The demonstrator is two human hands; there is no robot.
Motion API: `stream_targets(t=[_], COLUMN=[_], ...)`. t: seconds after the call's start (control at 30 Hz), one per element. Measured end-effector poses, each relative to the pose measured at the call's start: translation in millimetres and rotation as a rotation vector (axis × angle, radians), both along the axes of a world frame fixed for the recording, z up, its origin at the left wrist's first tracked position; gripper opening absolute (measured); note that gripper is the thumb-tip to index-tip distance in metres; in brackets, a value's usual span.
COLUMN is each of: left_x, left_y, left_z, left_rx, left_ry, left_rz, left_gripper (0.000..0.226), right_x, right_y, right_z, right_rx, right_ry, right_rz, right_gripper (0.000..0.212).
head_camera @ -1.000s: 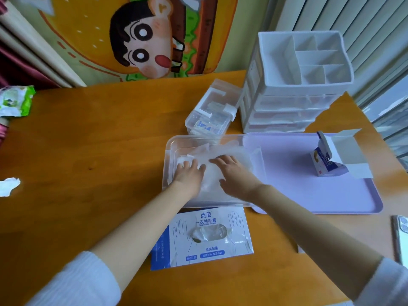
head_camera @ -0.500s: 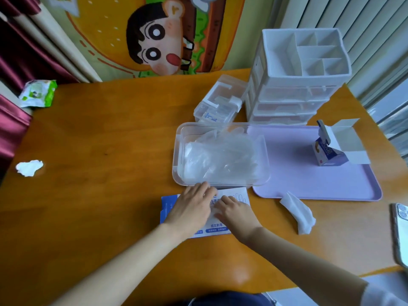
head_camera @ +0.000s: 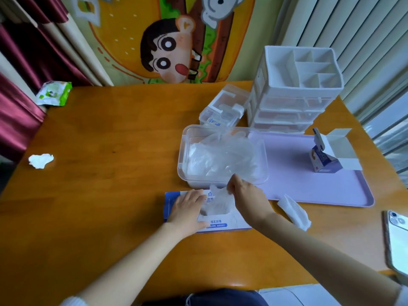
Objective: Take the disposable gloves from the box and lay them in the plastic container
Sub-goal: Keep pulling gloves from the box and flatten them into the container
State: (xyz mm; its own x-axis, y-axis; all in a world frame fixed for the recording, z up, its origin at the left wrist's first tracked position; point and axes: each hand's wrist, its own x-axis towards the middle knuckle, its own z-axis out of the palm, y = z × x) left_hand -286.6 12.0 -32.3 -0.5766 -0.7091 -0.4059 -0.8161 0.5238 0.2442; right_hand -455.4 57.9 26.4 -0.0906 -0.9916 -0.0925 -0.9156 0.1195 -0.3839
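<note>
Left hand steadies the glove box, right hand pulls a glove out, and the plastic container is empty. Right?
Not empty: in the head view the plastic container holds a pile of gloves. The left hand does press the glove box while the right hand pinches a glove from it.

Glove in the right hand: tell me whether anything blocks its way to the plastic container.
Nothing visible does. The right hand pinches the glove above the box, and the open-topped plastic container lies directly beyond it; only its near wall must be cleared.

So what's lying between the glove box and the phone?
A white tissue lies on the wooden table between the glove box and the phone, shown in the head view.
</note>
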Motion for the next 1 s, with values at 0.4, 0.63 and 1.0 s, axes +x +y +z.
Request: stream_targets(t=[0.4, 0.63, 1.0], left_x=[-4, -34, -41], left_y=[-13, -21, -56], left_z=[42, 98, 123], left_rx=[0.225, 0.142, 0.089], left_ry=[0.242, 0.64, 1.138], left_rz=[0.099, 0.267, 0.574], left_gripper=[0.069, 0.05, 0.019], right_x=[-38, -26, -36], right_y=[-31, -34, -30], right_z=[75, 81, 59], right_rx=[-0.411, -0.376, 0.105], right_ry=[0.086, 0.056, -0.877], right_rz=[-0.028, 0.157, -0.316], right_gripper=[0.006, 0.009, 0.075])
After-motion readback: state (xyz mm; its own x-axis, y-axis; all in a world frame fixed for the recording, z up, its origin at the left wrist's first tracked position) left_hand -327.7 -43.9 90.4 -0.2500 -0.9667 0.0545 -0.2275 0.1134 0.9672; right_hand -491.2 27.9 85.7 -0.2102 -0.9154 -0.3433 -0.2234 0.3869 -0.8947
